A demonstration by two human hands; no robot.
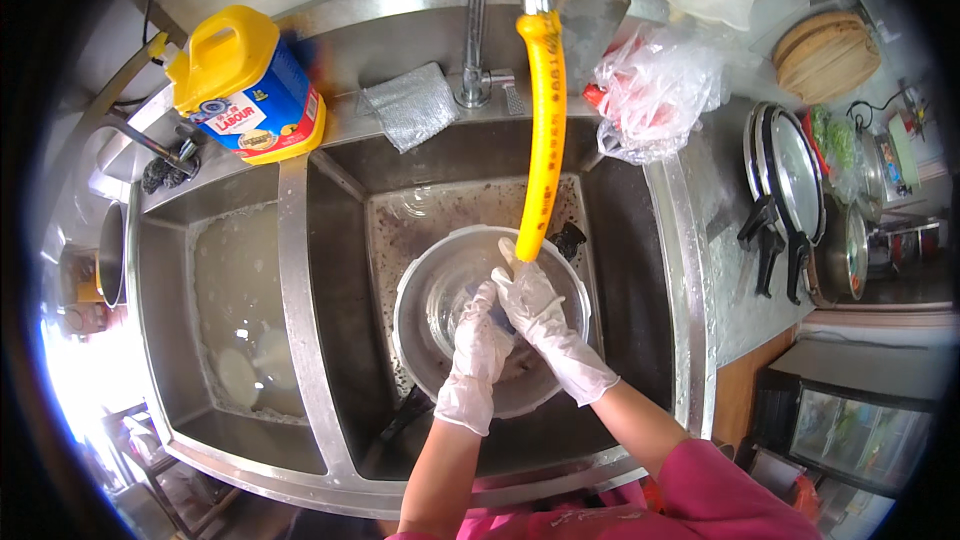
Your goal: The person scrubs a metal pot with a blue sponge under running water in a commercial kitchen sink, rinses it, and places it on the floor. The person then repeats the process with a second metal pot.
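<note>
A round metal pot (415, 360) with black handles sits in the larger sink basin (637, 277), with water in it. Over the pot, my left hand (478, 345) and my right hand (534, 304) come close together, both in white disposable gloves. A dark bluish patch shows between them, but my fingers hide whether it is something held. The yellow hose (541, 127) on the metal faucet (474, 37) hangs down with its end just above my right fingers.
The left basin (169, 300) holds cloudy water with pale round pieces. A yellow-and-blue detergent jug (251, 90) stands on the rim, near a silvery scrubbing cloth (416, 105). Plastic bags (660, 94) sit at the back right; lidded pans (787, 165) and a wooden board (825, 56) lie beyond.
</note>
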